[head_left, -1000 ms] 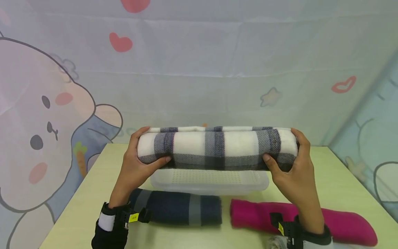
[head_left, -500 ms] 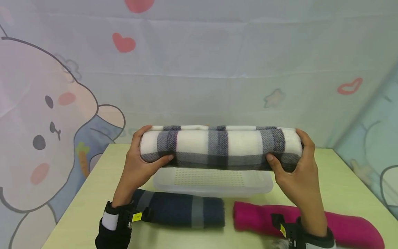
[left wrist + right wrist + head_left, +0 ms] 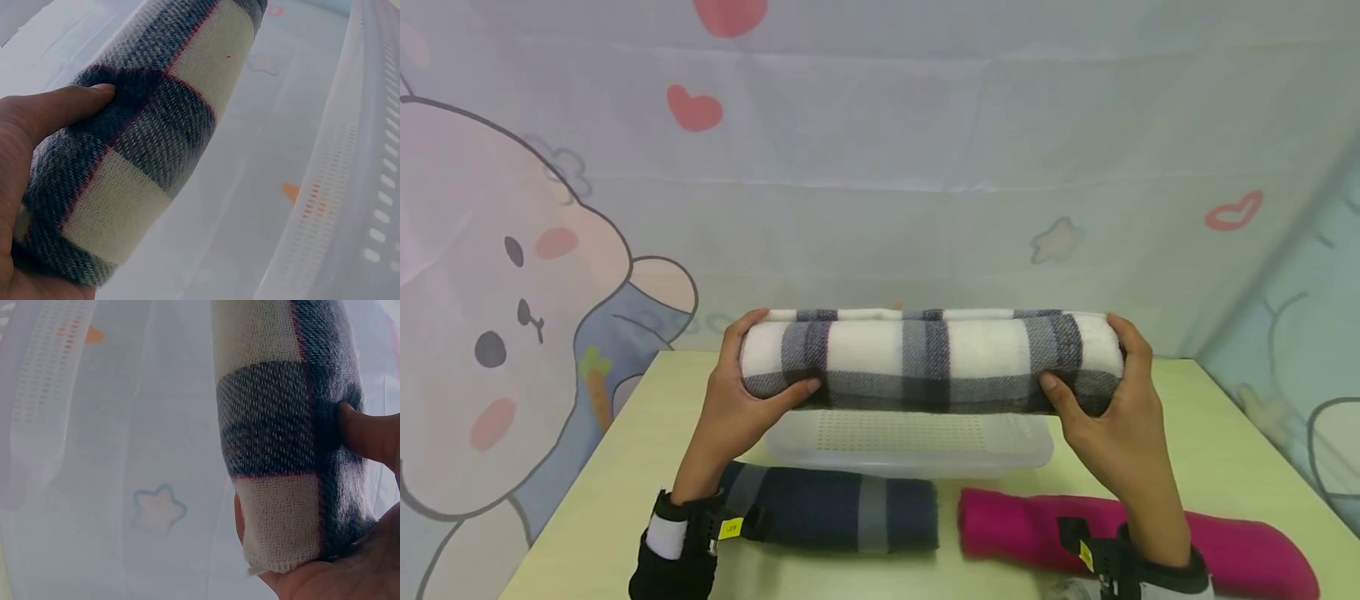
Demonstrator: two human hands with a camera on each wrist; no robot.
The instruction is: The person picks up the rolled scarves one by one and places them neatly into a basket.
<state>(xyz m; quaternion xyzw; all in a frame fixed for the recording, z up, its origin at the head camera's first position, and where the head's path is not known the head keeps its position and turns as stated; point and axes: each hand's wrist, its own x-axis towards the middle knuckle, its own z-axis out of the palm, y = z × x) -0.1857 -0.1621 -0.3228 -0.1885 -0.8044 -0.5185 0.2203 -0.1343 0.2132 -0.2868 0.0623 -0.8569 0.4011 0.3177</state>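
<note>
A rolled plaid scarf (image 3: 865,350) in white, grey and dark blue is held level in the air at the middle of the head view. My left hand (image 3: 737,408) grips its left end, thumb across the near side. At the other end my right hand (image 3: 1116,425) holds it the same way. In the left wrist view the thumb presses into the dark woven cloth (image 3: 144,106). The right wrist view shows the scarf's fringed end (image 3: 281,519) against the palm. Behind and below the roll stands a translucent white plastic basket (image 3: 910,462), partly hidden by it.
On the pale table (image 3: 595,500), a rolled navy cloth with grey stripes (image 3: 827,508) lies at front left. A magenta roll (image 3: 1022,525) lies at front right, partly behind the right wrist. Something greyish (image 3: 1071,590) shows at the bottom edge. A printed curtain (image 3: 880,167) hangs behind.
Both hands keep their grip on the plaid scarf, which stays almost in place above the basket. The whole head view shifts slightly; nothing is let go.
</note>
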